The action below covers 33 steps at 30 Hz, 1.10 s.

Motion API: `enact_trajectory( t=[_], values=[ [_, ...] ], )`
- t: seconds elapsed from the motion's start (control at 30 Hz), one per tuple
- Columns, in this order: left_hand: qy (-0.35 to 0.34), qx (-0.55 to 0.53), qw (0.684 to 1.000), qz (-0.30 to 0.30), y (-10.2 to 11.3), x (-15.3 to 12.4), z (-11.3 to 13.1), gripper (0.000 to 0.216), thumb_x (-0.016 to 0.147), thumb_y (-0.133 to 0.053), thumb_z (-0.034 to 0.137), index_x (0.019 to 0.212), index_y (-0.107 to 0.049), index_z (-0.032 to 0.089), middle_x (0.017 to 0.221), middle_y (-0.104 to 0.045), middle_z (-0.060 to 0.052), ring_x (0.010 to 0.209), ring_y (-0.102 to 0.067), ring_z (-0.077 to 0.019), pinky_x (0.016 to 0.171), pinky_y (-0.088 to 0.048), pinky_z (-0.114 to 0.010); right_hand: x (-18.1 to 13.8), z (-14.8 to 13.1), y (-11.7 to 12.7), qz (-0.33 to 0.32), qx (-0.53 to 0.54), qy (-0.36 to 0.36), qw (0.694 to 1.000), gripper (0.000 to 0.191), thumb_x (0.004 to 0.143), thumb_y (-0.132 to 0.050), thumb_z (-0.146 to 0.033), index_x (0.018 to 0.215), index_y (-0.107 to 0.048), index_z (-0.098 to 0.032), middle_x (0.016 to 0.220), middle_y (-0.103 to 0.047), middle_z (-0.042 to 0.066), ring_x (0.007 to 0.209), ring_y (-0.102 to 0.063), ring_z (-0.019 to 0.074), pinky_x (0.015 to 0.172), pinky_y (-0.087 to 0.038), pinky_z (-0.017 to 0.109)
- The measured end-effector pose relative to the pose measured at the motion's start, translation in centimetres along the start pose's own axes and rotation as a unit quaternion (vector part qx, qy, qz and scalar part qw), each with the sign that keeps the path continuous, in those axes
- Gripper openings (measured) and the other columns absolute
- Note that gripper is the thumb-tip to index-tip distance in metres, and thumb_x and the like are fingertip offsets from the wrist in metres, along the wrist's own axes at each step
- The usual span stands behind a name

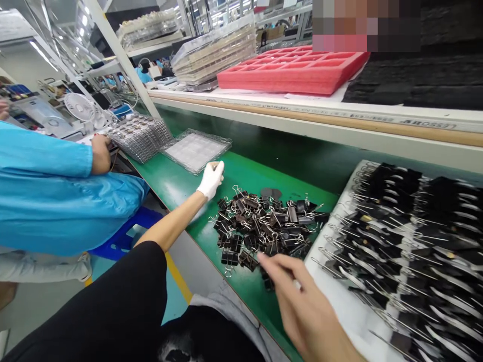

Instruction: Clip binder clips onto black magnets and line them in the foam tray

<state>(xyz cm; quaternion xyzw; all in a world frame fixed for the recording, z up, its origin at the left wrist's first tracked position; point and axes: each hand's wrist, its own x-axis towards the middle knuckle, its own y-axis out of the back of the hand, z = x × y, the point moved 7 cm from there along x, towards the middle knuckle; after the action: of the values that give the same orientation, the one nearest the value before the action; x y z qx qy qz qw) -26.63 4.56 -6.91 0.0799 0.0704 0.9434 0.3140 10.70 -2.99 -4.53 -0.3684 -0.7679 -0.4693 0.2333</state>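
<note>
My left hand, in a white glove, is raised over the green table beyond the left edge of a heap of black binder clips. Its fingers are curled closed, with a small dark bit showing between them that I cannot identify. Bare and slightly blurred, my right hand hovers at the near side of the heap with its fingers stretched out and apart. A small whitish spot shows between those fingers. No clip is visibly held in the right hand. Most clips in the heap have silver wire handles.
To the right, a white tray carries rows of black pieces with clips. Clear plastic trays and a tray stack lie at the far left. A shelf above holds red foam. A blue-sleeved person sits left.
</note>
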Motion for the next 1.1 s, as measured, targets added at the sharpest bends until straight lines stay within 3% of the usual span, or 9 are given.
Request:
enact_trajectory(
  t=[0.1, 0.2, 0.27, 0.43, 0.6, 0.77, 0.87, 0.97, 1.1],
  values=[
    [-0.044, -0.071, 0.986, -0.147, -3.6, -0.8, 5.3, 0.021, 0.099, -0.065, 0.034, 0.109, -0.055, 0.019, 0.087, -0.056, 0.003, 0.050, -0.040, -0.0013, 0.045, -0.024, -0.017, 3.6, 1.8, 3.6, 0.084, -0.024, -0.111, 0.990, 0.044, 0.103, -0.060, -0.020, 0.147, -0.057, -0.017, 0.105, -0.075, 0.009, 0.082, -0.074, 0.0163, 0.071, -0.062, 0.024],
    [-0.087, -0.100, 0.925, -0.357, -9.1, -5.5, 10.6, 0.031, 0.096, -0.070, 0.040, 0.118, -0.061, 0.020, 0.091, -0.061, 0.000, 0.054, -0.045, -0.0019, 0.048, -0.028, -0.016, 6.6, 3.1, 6.8, 0.172, -0.059, -0.182, 0.966, 0.029, 0.099, -0.070, -0.029, 0.127, -0.068, -0.022, 0.097, -0.076, 0.004, 0.070, -0.071, 0.0157, 0.064, -0.060, 0.027],
    [-0.121, -0.087, 0.887, -0.438, -11.7, -9.2, 13.1, 0.038, 0.099, -0.066, 0.045, 0.128, -0.063, 0.022, 0.099, -0.066, -0.004, 0.062, -0.053, -0.0047, 0.051, -0.035, -0.017, 8.0, 3.2, 8.2, 0.224, -0.062, -0.178, 0.956, 0.021, 0.098, -0.071, -0.026, 0.119, -0.073, -0.024, 0.105, -0.076, 0.005, 0.079, -0.072, 0.0173, 0.072, -0.062, 0.031],
    [-0.165, -0.057, 0.845, -0.506, -14.1, -13.7, 15.5, 0.037, 0.106, -0.052, 0.042, 0.134, -0.065, 0.022, 0.087, -0.065, -0.001, 0.057, -0.049, -0.0058, 0.053, -0.042, -0.021, 9.1, 3.3, 9.1, 0.284, -0.095, -0.088, 0.950, 0.028, 0.095, -0.071, -0.008, 0.117, -0.077, -0.025, 0.111, -0.076, 0.006, 0.097, -0.075, 0.0222, 0.084, -0.066, 0.040],
    [-0.078, -0.081, 0.814, -0.569, -14.2, -13.9, 15.0, 0.044, 0.110, -0.044, 0.046, 0.143, -0.060, 0.020, 0.069, -0.054, 0.003, 0.054, -0.049, -0.0085, 0.051, -0.041, -0.021, 9.2, 2.8, 7.2, 0.228, -0.255, 0.049, 0.938, 0.050, 0.089, -0.070, 0.006, 0.129, -0.073, -0.024, 0.126, -0.076, 0.009, 0.114, -0.076, 0.0261, 0.096, -0.066, 0.042],
    [-0.097, -0.061, 0.805, -0.582, -13.8, -13.0, 15.7, 0.040, 0.107, -0.052, 0.043, 0.137, -0.062, 0.019, 0.077, -0.061, 0.001, 0.054, -0.047, -0.0067, 0.049, -0.040, -0.021, 9.6, 3.8, 3.9, 0.105, -0.260, -0.006, 0.960, 0.062, 0.095, -0.055, 0.001, 0.154, -0.053, -0.020, 0.146, -0.066, 0.017, 0.145, -0.056, 0.0369, 0.115, -0.049, 0.063],
    [-0.197, -0.039, 0.798, -0.568, -12.7, -11.1, 16.8, 0.031, 0.102, -0.060, 0.034, 0.130, -0.066, 0.021, 0.089, -0.071, -0.002, 0.065, -0.059, -0.0080, 0.059, -0.049, -0.022, 8.9, 4.0, 4.8, 0.160, -0.209, -0.065, 0.963, 0.065, 0.096, -0.060, -0.008, 0.157, -0.047, -0.024, 0.161, -0.051, 0.017, 0.151, -0.047, 0.0380, 0.119, -0.043, 0.066],
    [-0.296, 0.009, 0.815, -0.497, -10.8, -8.2, 17.4, 0.030, 0.102, -0.058, 0.035, 0.126, -0.067, 0.019, 0.093, -0.072, 0.000, 0.080, -0.067, -0.0106, 0.070, -0.053, -0.023, 9.0, 5.4, 6.7, 0.195, -0.201, -0.139, 0.950, 0.046, 0.096, -0.065, -0.017, 0.141, -0.062, -0.024, 0.145, -0.063, 0.015, 0.134, -0.062, 0.0347, 0.109, -0.052, 0.057],
    [-0.350, 0.133, 0.849, -0.373, -8.4, -4.7, 17.5, 0.031, 0.104, -0.050, 0.036, 0.121, -0.066, 0.016, 0.099, -0.070, -0.001, 0.097, -0.071, -0.0178, 0.077, -0.054, -0.029, 13.1, 10.4, 3.5, -0.082, -0.184, -0.212, 0.956, 0.022, 0.100, -0.060, -0.024, 0.114, -0.077, -0.023, 0.104, -0.079, 0.006, 0.092, -0.075, 0.0253, 0.080, -0.060, 0.040]
  ],
)
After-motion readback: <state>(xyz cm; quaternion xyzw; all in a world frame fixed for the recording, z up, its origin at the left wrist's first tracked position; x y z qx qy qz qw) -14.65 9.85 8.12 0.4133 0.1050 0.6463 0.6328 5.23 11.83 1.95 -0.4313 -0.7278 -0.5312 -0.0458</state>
